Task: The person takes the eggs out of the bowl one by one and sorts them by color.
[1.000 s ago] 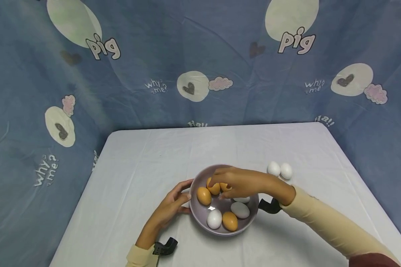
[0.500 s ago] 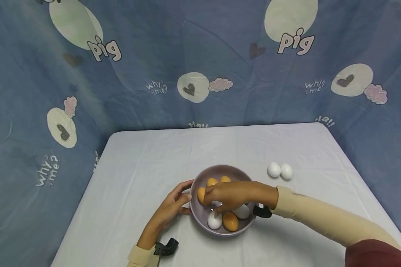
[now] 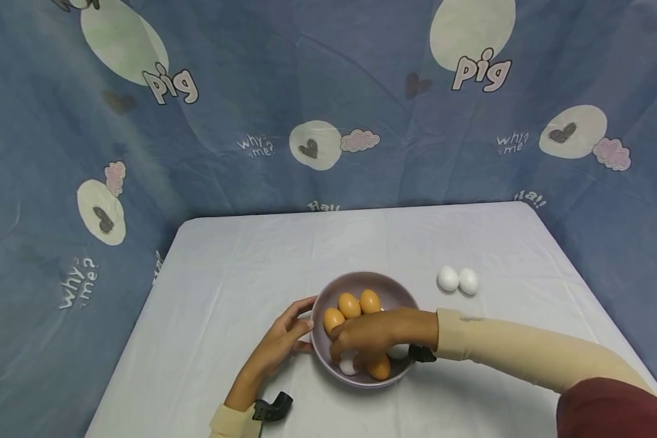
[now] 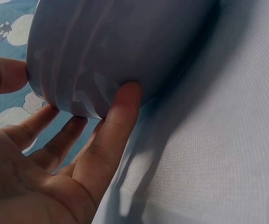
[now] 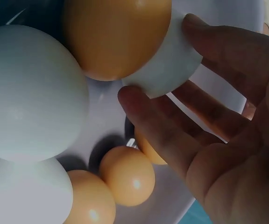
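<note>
A mauve bowl (image 3: 399, 292) stands on the white table with several brown and white eggs inside. My left hand (image 3: 278, 340) holds the bowl's left side, thumb at the rim and fingertips spread against the outer wall (image 4: 120, 46). Reaching into the front of the bowl, my right hand (image 3: 380, 331) has thumb and fingers round a white egg (image 5: 172, 65). A brown egg (image 5: 118, 37) lies against that one. Three brown eggs (image 3: 349, 305) sit together at the back left of the bowl. Behind the right hand, other white eggs (image 5: 27, 93) are partly hidden.
Two white eggs (image 3: 458, 280) lie side by side on the table (image 3: 252, 255), behind and to the right of the bowl. Past the table's back edge hangs a blue printed cloth (image 3: 224, 91).
My right hand has moved from the brown eggs at the back of the bowl forward to the white egg at the front left. The left hand keeps its place on the bowl.
</note>
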Demonstrator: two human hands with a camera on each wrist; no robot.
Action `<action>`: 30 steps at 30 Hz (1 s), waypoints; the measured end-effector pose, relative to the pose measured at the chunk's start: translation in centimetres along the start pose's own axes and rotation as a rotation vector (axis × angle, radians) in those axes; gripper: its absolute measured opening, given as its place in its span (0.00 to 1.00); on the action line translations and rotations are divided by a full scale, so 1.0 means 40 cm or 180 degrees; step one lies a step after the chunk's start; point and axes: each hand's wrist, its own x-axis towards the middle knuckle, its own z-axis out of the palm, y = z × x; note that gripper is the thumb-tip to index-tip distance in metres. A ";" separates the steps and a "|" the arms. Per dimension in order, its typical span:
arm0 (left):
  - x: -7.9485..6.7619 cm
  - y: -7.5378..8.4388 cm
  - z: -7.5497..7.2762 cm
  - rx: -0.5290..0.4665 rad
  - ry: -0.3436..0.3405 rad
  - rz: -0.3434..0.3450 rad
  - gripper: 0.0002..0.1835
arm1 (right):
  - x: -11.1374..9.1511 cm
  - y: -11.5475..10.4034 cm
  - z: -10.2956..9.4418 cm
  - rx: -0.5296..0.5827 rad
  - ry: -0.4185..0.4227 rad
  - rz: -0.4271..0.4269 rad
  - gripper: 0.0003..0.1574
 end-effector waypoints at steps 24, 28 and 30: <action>0.005 0.003 0.011 -0.0052 0.0005 -0.0044 0.26 | -0.049 0.004 -0.037 0.0107 0.0424 0.0029 0.22; 0.005 0.003 0.010 -0.0041 0.0033 -0.0068 0.26 | -0.087 0.016 -0.069 0.0287 0.0735 0.0023 0.22; 0.004 0.004 0.010 -0.0041 0.0051 -0.0071 0.26 | -0.106 0.023 -0.084 0.0373 0.0884 0.0040 0.21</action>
